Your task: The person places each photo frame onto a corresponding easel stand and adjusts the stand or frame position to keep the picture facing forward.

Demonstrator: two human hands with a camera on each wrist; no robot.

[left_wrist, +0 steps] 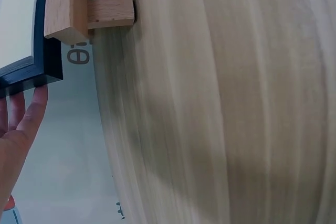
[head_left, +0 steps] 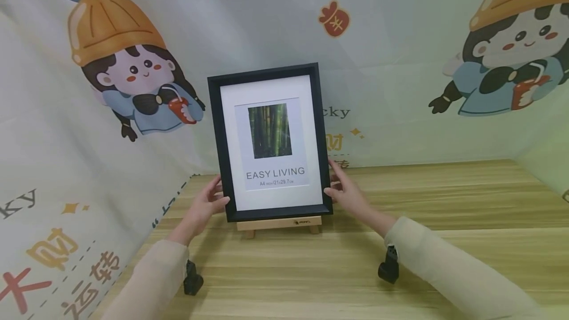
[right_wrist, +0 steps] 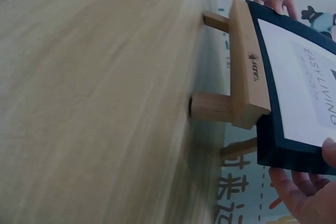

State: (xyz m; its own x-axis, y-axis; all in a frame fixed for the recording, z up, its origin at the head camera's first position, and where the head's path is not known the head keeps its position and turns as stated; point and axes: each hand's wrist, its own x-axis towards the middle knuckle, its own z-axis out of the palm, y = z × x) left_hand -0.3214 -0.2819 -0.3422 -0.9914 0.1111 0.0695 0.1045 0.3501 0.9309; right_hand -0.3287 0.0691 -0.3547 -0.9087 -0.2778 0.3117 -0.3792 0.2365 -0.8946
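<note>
A black picture frame (head_left: 280,213) with a white mat and a bamboo print (head_left: 269,131) stands on a small wooden easel (head_left: 277,223), leaning slightly to the left in the head view. My left hand (head_left: 202,210) holds its lower left edge, thumb at the front corner. On the opposite side, my right hand (head_left: 349,194) grips the lower right edge, thumb in front and fingers along the side. The right wrist view shows the frame's lower edge against the easel's ledge (right_wrist: 249,66). Most of the easel's back is hidden behind the frame.
The easel's feet stand on a wood-grain tabletop (head_left: 293,270). Behind and to the left hangs a pale cloth (head_left: 262,19) printed with cartoon figures and lettering. Small black devices (head_left: 193,278) are worn at both wrists.
</note>
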